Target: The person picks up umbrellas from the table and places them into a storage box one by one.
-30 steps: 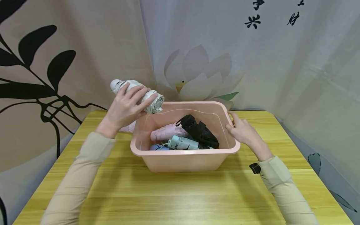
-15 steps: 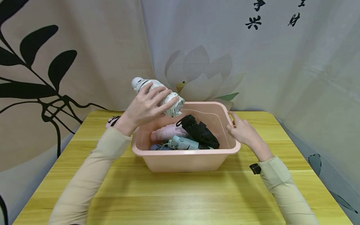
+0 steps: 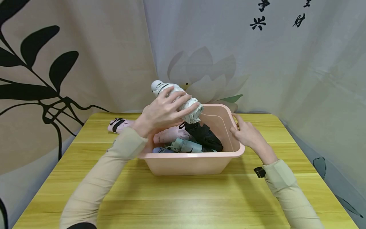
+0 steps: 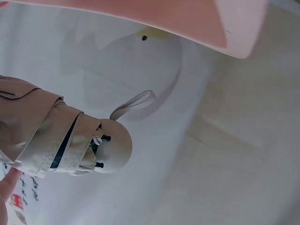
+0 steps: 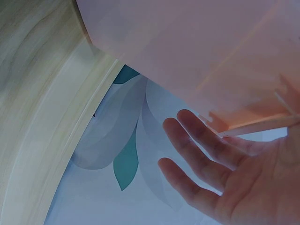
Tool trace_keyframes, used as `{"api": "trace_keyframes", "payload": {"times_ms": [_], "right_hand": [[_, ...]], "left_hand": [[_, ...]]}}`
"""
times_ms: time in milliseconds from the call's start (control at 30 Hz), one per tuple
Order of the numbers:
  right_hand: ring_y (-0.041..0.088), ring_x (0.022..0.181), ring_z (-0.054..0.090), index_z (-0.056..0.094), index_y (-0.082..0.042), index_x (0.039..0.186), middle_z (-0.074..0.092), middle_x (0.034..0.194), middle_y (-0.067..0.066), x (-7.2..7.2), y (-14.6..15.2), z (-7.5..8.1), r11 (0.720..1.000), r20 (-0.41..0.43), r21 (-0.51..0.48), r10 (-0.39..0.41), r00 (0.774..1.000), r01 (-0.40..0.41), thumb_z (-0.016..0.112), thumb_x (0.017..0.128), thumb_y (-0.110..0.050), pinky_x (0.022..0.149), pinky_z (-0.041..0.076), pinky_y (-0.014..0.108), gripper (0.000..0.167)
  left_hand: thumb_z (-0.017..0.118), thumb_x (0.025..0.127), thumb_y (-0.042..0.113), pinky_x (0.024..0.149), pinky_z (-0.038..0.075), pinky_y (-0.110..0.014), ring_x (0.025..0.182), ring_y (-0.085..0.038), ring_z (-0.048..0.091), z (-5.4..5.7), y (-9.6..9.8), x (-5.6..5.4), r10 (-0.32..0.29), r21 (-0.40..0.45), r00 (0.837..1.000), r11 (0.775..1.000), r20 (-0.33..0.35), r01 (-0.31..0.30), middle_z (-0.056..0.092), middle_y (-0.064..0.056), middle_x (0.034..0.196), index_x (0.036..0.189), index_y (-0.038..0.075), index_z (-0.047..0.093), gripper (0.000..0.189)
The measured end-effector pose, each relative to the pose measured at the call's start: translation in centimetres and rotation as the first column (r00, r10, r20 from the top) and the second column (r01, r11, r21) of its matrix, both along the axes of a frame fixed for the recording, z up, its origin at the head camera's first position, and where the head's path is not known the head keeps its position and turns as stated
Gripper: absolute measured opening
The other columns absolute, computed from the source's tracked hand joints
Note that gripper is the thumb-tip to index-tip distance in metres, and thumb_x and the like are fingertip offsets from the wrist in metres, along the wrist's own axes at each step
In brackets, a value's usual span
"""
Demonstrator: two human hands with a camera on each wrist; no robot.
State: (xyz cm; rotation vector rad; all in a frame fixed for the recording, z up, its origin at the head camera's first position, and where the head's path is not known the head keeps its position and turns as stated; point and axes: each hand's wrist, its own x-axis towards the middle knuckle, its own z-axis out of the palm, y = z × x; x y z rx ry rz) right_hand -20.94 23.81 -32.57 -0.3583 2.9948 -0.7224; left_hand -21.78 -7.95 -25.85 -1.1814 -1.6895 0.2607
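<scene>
My left hand [image 3: 166, 109] holds a folded white umbrella [image 3: 193, 111] in the air above the left part of a pink plastic tub [image 3: 188, 163]. In the left wrist view the umbrella [image 4: 51, 131] shows its rounded handle end and a wrist loop. My right hand [image 3: 247, 133] grips the tub's right rim, and in the right wrist view three fingers [image 5: 201, 154] extend loosely outside the wall. Inside the tub lie a pink folded umbrella [image 3: 168, 135], a black one [image 3: 204, 135], a light blue one [image 3: 186, 145] and a darker blue item [image 3: 161, 150], partly hidden.
Another pink folded umbrella [image 3: 120, 125], with a black band, lies on the wooden table [image 3: 183, 200] left of the tub, partly behind the left hand. A printed curtain [image 3: 114, 57] hangs behind the table.
My left hand has carried the white umbrella rightward, from beyond the tub's left rim to over the tub. The pink umbrella on the table has come into view. The right hand stays put.
</scene>
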Motion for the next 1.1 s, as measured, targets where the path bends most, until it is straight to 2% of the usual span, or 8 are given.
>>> {"api": "trace_keyframes", "payload": {"times_ms": [200,467,533,600,733,833,1100], "right_hand": [[0.024,0.075,0.066,0.023,-0.008,0.149,0.065,0.112,0.023,0.0,0.0,-0.1,1.0,-0.004,0.001,0.001,1.0,-0.001,0.04,0.094,-0.027,0.065,0.05,0.036,0.061],[0.022,0.073,0.065,0.023,-0.008,0.15,0.064,0.113,0.023,-0.1,0.1,-0.1,1.0,-0.002,-0.004,0.002,1.0,-0.002,0.04,0.094,-0.027,0.061,0.048,0.031,0.061],[0.022,0.073,0.065,0.023,-0.007,0.15,0.065,0.112,0.022,-0.1,0.1,-0.1,1.0,-0.004,-0.004,0.002,1.0,-0.002,0.04,0.095,-0.027,0.061,0.048,0.031,0.061],[0.022,0.074,0.065,0.023,-0.007,0.149,0.065,0.112,0.022,-0.1,0.1,-0.1,1.0,-0.006,-0.002,0.001,1.0,-0.001,0.04,0.094,-0.027,0.062,0.048,0.031,0.061],[0.024,0.077,0.067,0.024,-0.007,0.149,0.065,0.113,0.022,-0.1,0.0,-0.2,1.0,-0.012,0.0,0.0,1.0,0.0,0.04,0.094,-0.027,0.064,0.05,0.035,0.06],[0.026,0.08,0.068,0.024,-0.007,0.149,0.065,0.113,0.022,-0.1,0.0,-0.2,1.0,-0.013,-0.001,0.0,1.0,0.0,0.04,0.094,-0.027,0.067,0.051,0.037,0.06],[0.026,0.079,0.068,0.024,-0.007,0.149,0.065,0.112,0.023,0.0,0.0,-0.1,1.0,-0.013,-0.002,-0.001,1.0,0.001,0.04,0.094,-0.027,0.067,0.052,0.038,0.061]], "left_hand": [[0.049,0.094,0.005,0.087,0.05,-0.045,0.099,-0.027,0.062,-0.3,0.9,-0.2,-0.014,-0.036,0.999,0.999,-0.038,0.013,0.065,-0.01,0.11,0.126,0.018,0.056,0.035],[0.047,0.095,0.001,0.089,0.051,-0.043,0.1,-0.025,0.062,-0.4,1.7,-0.3,-0.018,-0.065,0.998,0.998,-0.056,0.015,0.064,-0.008,0.11,0.128,0.018,0.052,0.038],[0.048,0.094,0.002,0.09,0.051,-0.043,0.1,-0.023,0.062,-0.4,2.0,-0.3,-0.018,-0.072,0.998,0.997,-0.064,0.013,0.064,-0.007,0.11,0.128,0.019,0.051,0.037],[0.053,0.093,0.009,0.09,0.051,-0.043,0.101,-0.023,0.061,-0.4,2.3,-0.3,-0.018,-0.083,0.997,0.997,-0.073,0.012,0.063,-0.007,0.111,0.127,0.02,0.051,0.036],[0.055,0.092,0.01,0.09,0.052,-0.042,0.101,-0.022,0.061,-0.7,2.8,-0.4,-0.021,-0.101,0.996,0.995,-0.09,0.012,0.062,-0.006,0.112,0.127,0.021,0.051,0.037],[0.052,0.093,0.005,0.09,0.052,-0.042,0.1,-0.022,0.061,-1.1,3.1,-0.5,-0.03,-0.114,0.996,0.993,-0.08,0.02,0.063,-0.006,0.112,0.127,0.021,0.053,0.037],[0.06,0.089,0.015,0.089,0.053,-0.041,0.098,-0.022,0.06,-1.6,3.5,-0.6,-0.031,-0.156,0.997,0.988,-0.069,0.02,0.06,-0.006,0.111,0.129,0.021,0.051,0.041]]}}
